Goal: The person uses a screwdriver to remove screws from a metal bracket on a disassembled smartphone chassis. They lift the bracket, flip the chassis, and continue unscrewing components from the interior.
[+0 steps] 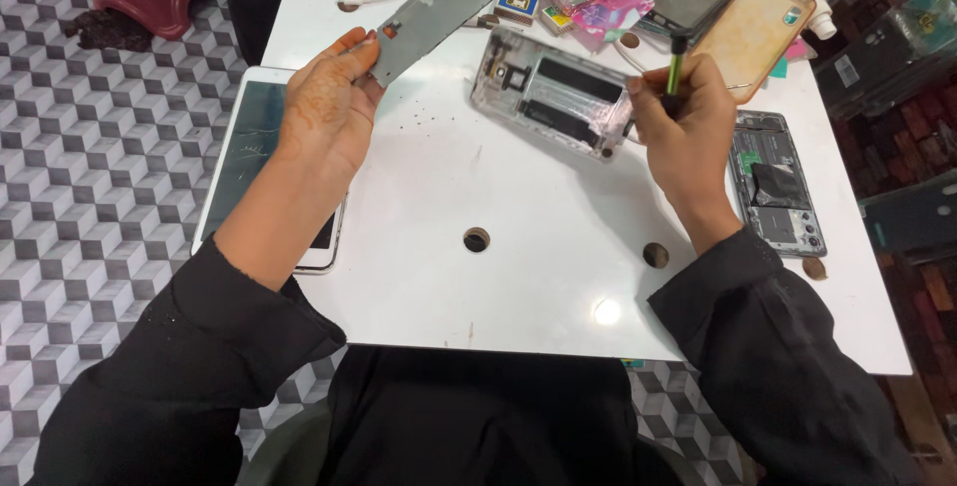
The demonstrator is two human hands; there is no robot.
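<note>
Left hand (324,112) pinches long grey metal plate (429,19); right hand (686,127) closed around green-handled tool (675,69) beside opened phone body (551,93) on white desk (518,277).

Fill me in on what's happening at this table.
A person sits at a white table with a phone taken apart. The left hand holds up a thin grey metal plate. The right hand grips a green-handled tool beside the opened phone frame. Another opened phone lies to the right.
</note>
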